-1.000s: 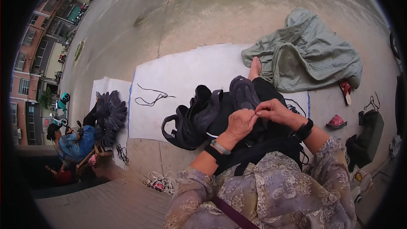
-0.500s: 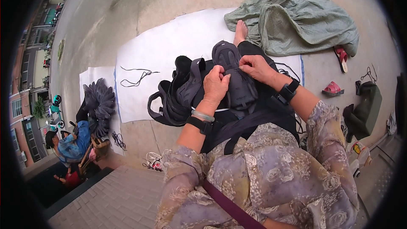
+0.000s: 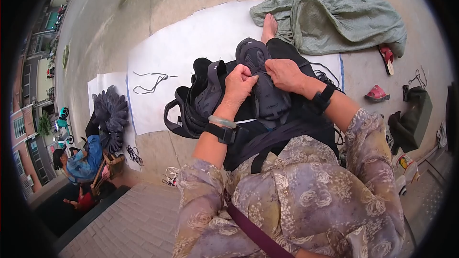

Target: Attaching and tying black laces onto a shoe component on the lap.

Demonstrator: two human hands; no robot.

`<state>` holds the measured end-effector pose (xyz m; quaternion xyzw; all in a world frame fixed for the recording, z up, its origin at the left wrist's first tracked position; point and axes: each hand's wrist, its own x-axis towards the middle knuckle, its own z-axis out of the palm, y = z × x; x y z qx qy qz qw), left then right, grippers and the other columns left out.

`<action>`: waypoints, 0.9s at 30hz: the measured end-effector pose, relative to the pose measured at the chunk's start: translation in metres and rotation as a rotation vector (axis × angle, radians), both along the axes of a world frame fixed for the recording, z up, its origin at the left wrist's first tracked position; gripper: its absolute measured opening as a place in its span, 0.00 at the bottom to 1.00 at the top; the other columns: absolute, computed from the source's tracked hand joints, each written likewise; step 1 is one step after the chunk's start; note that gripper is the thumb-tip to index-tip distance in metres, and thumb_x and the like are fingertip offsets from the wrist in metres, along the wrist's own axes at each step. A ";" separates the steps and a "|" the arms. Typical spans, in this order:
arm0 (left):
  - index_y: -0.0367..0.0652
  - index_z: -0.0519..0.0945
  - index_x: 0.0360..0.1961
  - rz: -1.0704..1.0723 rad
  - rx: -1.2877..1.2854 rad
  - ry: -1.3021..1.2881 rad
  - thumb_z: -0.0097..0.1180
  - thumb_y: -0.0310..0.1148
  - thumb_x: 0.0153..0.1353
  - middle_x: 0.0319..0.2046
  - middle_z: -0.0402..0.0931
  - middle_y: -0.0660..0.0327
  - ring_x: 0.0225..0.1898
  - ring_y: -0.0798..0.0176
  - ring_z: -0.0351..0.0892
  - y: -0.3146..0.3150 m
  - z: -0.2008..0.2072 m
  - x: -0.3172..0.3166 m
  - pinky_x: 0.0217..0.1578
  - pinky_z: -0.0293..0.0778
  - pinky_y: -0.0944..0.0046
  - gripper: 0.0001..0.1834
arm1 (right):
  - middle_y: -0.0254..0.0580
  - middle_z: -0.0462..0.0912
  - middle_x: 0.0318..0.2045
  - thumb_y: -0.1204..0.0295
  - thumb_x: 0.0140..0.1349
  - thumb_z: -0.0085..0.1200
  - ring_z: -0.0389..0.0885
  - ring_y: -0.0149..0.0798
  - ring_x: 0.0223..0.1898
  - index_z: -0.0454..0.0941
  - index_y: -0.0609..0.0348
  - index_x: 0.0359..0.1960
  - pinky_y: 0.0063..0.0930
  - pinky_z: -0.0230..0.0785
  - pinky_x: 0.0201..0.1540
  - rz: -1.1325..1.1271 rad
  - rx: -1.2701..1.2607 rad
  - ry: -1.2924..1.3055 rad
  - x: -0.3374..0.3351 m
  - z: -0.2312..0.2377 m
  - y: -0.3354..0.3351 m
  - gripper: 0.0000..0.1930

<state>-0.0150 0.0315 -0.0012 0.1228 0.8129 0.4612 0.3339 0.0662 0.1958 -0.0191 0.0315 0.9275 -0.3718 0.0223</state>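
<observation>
White sheet (image 3: 167,52): spread on the ground (image 3: 110,28)
Dark-grey shoe upper (image 3: 271,102): on the lap (image 3: 306,122), under both hands
Right hand (image 3: 286,75): fingers pinched at the upper's right side, anything held unclear
Left hand (image 3: 237,86): fingers pinched by its left side, likewise unclear

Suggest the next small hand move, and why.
Perhaps bring the left hand toward the right hand: both are over the dark grey mesh shoe upper, fingers curled, with a gap between. Whether they pinch anything is too small to tell.
</observation>
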 end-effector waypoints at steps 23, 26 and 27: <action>0.44 0.68 0.30 -0.158 0.068 -0.371 0.57 0.27 0.56 0.19 0.70 0.67 0.18 0.73 0.73 -0.005 0.005 -0.021 0.17 0.71 0.75 0.09 | 0.51 0.77 0.25 0.73 0.55 0.48 0.77 0.53 0.33 0.73 0.59 0.28 0.41 0.67 0.36 0.349 -0.253 -0.085 -0.022 0.001 0.025 0.04; 0.44 0.68 0.30 -0.179 0.077 -0.402 0.58 0.27 0.57 0.19 0.70 0.67 0.18 0.73 0.74 -0.006 0.004 -0.025 0.17 0.72 0.75 0.09 | 0.51 0.77 0.25 0.71 0.56 0.48 0.77 0.53 0.33 0.73 0.59 0.29 0.41 0.67 0.36 0.269 -0.342 -0.166 -0.021 0.001 0.024 0.05; 0.43 0.68 0.30 -0.190 0.078 -0.409 0.58 0.27 0.57 0.19 0.70 0.67 0.18 0.73 0.74 -0.007 0.004 -0.026 0.17 0.73 0.75 0.09 | 0.51 0.77 0.25 0.72 0.56 0.48 0.77 0.53 0.33 0.73 0.60 0.29 0.41 0.68 0.36 0.243 -0.286 -0.142 -0.020 0.001 0.021 0.05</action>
